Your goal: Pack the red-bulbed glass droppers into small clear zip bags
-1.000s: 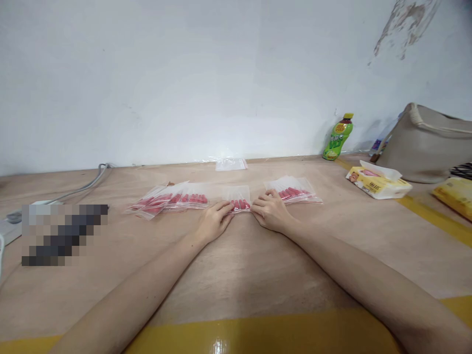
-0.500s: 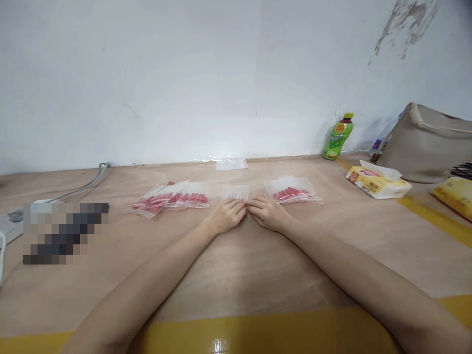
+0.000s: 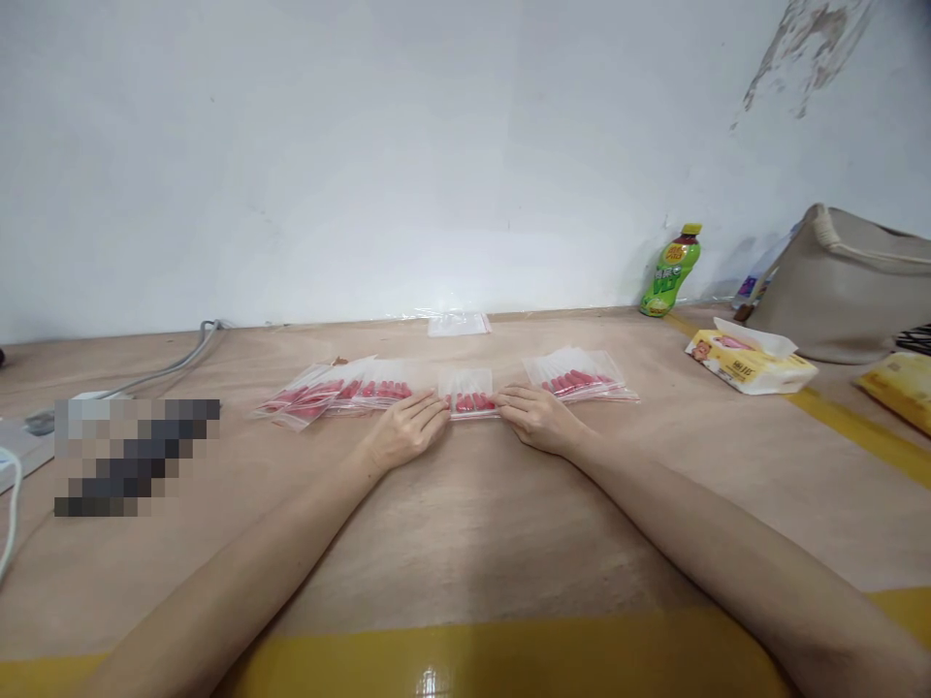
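A small clear zip bag (image 3: pixel 469 381) with several red pieces in it lies flat in the middle of the table. At its near left corner the fingers of my left hand (image 3: pixel 411 428) are pressed together on the edge. My right hand (image 3: pixel 540 418) pinches the near right corner, fingers bent and close together. To the left, a fanned pile of similar bags with red pieces (image 3: pixel 320 390) spreads out. Another overlapping group of filled bags (image 3: pixel 578 375) lies just beyond my right hand. What exactly the red pieces are is too small to tell.
Flat clear bags (image 3: pixel 458 325) lie against the wall. On the right stand a green drink bottle (image 3: pixel 670 271), a yellow tissue pack (image 3: pixel 749 364) and a grey bag (image 3: pixel 836 286). A grey cable (image 3: pixel 189 357) and a blurred-out dark object (image 3: pixel 138 460) are on the left.
My left hand has slid left along the bag's near edge, away from my right hand. The red pieces and the near edge now show between the hands. My right hand has barely moved.
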